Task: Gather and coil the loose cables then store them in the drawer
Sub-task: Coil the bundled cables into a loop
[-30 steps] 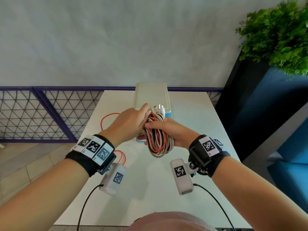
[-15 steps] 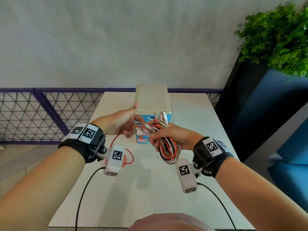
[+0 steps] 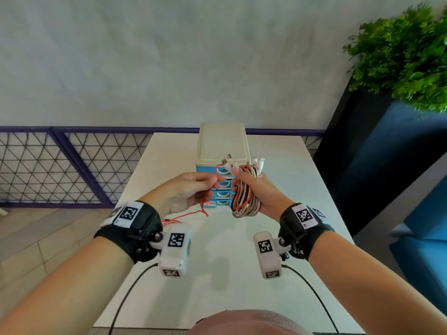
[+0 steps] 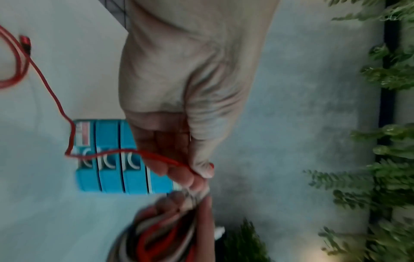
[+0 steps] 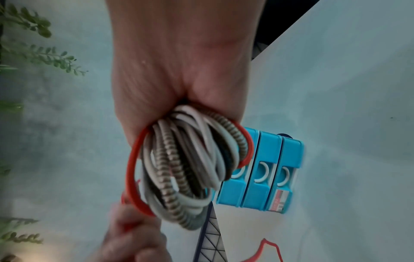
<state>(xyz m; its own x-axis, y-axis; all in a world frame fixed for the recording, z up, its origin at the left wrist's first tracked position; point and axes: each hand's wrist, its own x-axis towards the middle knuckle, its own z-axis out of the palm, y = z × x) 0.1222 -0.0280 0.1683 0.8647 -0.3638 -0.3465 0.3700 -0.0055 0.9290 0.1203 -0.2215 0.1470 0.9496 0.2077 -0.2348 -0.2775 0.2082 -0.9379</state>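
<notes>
Right hand grips the cable bundle in a fist, held above the bench in front of the drawer unit. Left hand pinches the red cable between thumb and fingers; its tail trails on the bench. To coil well: feed slack evenly, match loop size, keep plug ends together. One bundle, one loose red cable, four blue drawers visible, all closed.

Red cable in left-hand pinch
</notes>
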